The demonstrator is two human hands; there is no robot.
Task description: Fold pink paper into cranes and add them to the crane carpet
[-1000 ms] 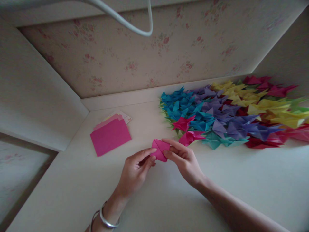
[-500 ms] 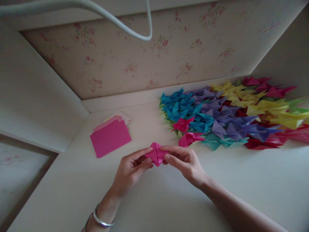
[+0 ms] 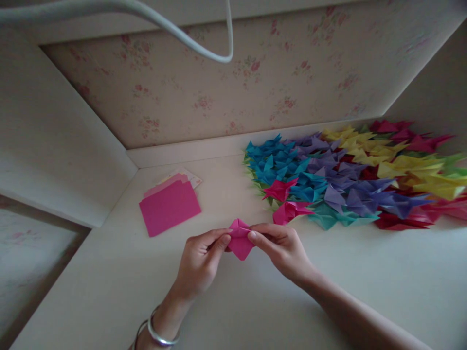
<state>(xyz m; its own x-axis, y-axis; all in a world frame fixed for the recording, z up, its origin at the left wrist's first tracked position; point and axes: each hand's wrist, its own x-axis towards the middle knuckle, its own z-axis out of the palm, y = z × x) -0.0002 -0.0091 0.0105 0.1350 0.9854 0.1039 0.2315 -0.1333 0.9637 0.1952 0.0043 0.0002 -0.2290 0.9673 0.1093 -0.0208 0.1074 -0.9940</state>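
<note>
A small folded pink paper piece (image 3: 240, 240) is held just above the white tabletop (image 3: 233, 301) between both hands. My left hand (image 3: 200, 260) pinches its left side with thumb and fingers; a silver bangle sits on that wrist. My right hand (image 3: 280, 245) pinches the right side with its fingers pressed together. A stack of flat pink paper sheets (image 3: 170, 207) lies to the left, beyond my left hand.
A big heap of folded paper shapes (image 3: 350, 180) in blue, purple, yellow, red, green and pink covers the back right of the table. A flowered wall panel (image 3: 226, 92) rises behind. A white cable (image 3: 189, 36) hangs across the top.
The pink piece has turned in my fingers, its point now facing down toward me. Both hands have closed in on it and stayed near the same spot.
</note>
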